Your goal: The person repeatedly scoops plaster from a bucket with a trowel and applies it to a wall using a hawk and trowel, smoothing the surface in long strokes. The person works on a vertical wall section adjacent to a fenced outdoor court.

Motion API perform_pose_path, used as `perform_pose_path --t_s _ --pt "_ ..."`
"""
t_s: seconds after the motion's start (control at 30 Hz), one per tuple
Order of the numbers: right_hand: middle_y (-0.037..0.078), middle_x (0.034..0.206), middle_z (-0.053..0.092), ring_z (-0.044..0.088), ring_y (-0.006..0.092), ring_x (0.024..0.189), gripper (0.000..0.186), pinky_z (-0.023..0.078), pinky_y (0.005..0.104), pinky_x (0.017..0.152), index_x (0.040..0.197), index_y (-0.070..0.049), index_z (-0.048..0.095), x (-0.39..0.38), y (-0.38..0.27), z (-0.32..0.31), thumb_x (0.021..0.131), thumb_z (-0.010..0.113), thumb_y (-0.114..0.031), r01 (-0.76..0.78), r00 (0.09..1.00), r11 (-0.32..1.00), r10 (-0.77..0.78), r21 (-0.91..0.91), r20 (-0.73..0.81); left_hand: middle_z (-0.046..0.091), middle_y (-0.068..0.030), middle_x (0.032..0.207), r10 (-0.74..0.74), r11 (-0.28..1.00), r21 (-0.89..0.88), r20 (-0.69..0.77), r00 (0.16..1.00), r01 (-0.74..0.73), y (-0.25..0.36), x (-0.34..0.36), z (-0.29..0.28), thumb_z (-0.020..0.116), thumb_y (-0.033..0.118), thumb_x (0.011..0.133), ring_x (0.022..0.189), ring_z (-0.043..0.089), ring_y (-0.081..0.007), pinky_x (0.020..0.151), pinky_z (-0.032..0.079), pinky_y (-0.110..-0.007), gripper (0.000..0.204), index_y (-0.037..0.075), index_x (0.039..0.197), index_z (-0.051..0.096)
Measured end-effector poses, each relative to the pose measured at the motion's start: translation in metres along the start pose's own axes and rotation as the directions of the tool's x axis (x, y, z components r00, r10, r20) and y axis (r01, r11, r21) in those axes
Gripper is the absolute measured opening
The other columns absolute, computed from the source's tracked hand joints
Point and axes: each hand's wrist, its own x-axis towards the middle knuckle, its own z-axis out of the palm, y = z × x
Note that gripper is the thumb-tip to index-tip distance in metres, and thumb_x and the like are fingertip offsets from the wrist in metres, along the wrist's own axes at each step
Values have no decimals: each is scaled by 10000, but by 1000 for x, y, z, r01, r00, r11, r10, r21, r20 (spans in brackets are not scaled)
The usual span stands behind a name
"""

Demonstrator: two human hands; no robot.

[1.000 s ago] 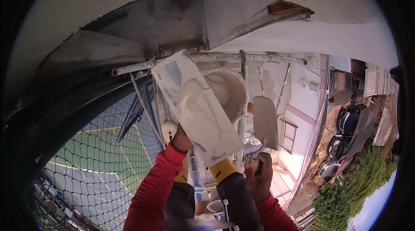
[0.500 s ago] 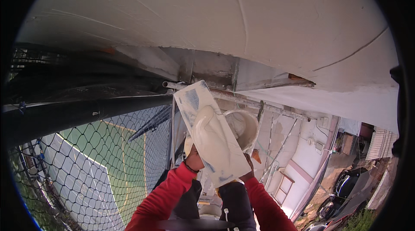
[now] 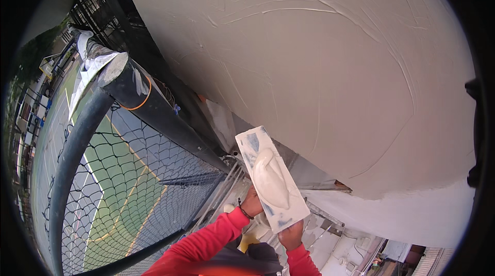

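A long rectangular plastering trowel [image 3: 297, 207], its pale face turned up, bears a thick mound of cream-coloured wet plaster [image 3: 271, 183]. My left hand [image 3: 251, 204], with a dark bracelet at the wrist, holds it from the left edge, fingers curled out of sight beneath. At the near end my right hand [image 3: 292, 233] grips the lower edge, its fingers partly hidden by the plate. Any handle underneath is hidden. Beyond the trowel rises a large grey plastered wall [image 3: 330, 80] with curved ridges and streaks; the plate appears apart from it.
On the left stand thick dark metal pipes [image 3: 82, 162] with black netting [image 3: 124, 193], a sports court [image 3: 131, 165] far below. Scaffold tubes [image 3: 229, 188] run behind my hands. A white wall band [image 3: 392, 214] lies at right. Lower structures show far beneath.
My view has swung toward the wall and the pipe corner at left. Both hands still hold the loaded trowel; the white bucket seen behind it earlier is now mostly out of sight.
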Motion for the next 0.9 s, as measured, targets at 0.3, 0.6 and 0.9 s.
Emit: perform_pose_path --t_s 0.3,0.6,0.9 --pt "194 1267 702 668 353 1203 570 482 445 1072 1328 53 626 60 -70 39 829 827 -137 323 938 938 -335 -126 -89 702 -87 1313 207 870 441 80 975 -221 141 44 25 640 25 1010 1161 673 -180 998 559 -349 374 1 1382 614" --pt "214 1329 662 650 348 1239 612 488 439 1065 1387 59 562 121 -111 41 861 820 -118 425 904 888 -406 -177 133 754 -61 1191 261 816 492 154 953 -303 243 85 39 659 -14 977 1096 686 -165 959 559 -339 273 -19 1247 700" --pt "237 1403 581 590 381 1304 755 448 458 1108 1452 60 472 188 -81 63 827 851 -130 564 825 781 -548 -268 140 771 -144 1193 296 904 319 9 955 -284 255 130 30 610 -36 904 1097 698 -187 979 542 -353 334 -30 1219 722"
